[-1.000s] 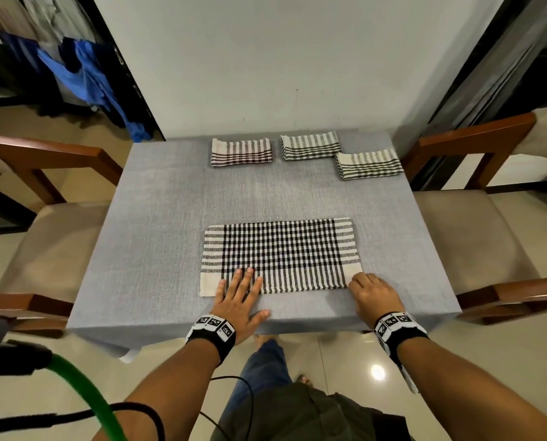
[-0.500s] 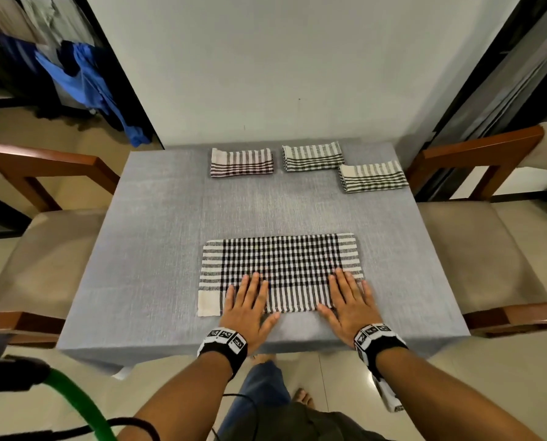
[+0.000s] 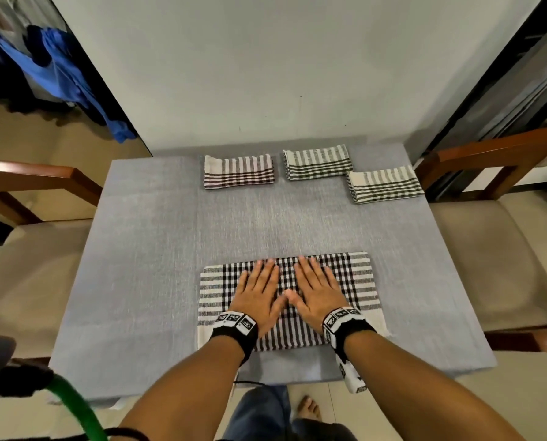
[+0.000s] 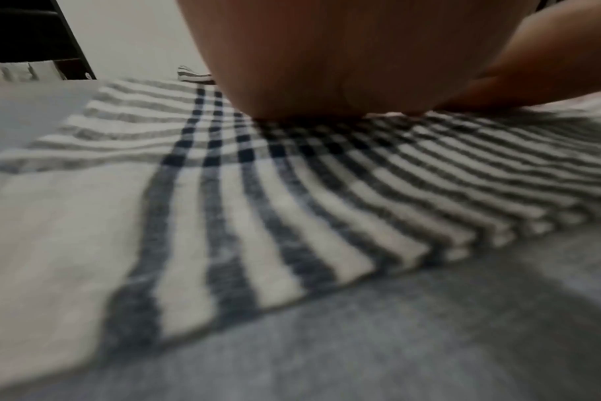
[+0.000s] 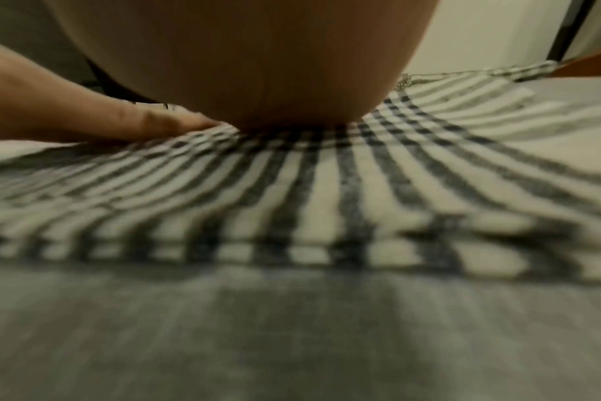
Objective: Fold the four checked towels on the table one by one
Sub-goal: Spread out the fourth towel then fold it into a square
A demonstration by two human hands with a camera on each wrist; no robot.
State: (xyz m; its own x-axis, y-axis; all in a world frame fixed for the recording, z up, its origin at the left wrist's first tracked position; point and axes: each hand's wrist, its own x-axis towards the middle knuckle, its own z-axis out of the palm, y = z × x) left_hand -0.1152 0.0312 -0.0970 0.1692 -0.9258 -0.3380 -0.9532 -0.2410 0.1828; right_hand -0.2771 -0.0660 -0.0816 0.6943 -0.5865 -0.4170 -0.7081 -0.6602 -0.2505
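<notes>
Both hands flat, fingers straight, left hand (image 3: 259, 297) and right hand (image 3: 318, 296) side by side pressing mid black-checked towel (image 3: 361, 281), near bench (image 3: 157, 249) edge, long axis left-right, ends equally reachable.

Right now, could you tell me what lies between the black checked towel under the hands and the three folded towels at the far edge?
Only bare grey tablecloth lies between the black checked towel and the three folded towels, as the head view shows.

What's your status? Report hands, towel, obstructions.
Left hand and right hand flat, pressing the black checked towel. Three folded towels at the far edge. Nothing in the way.
</notes>
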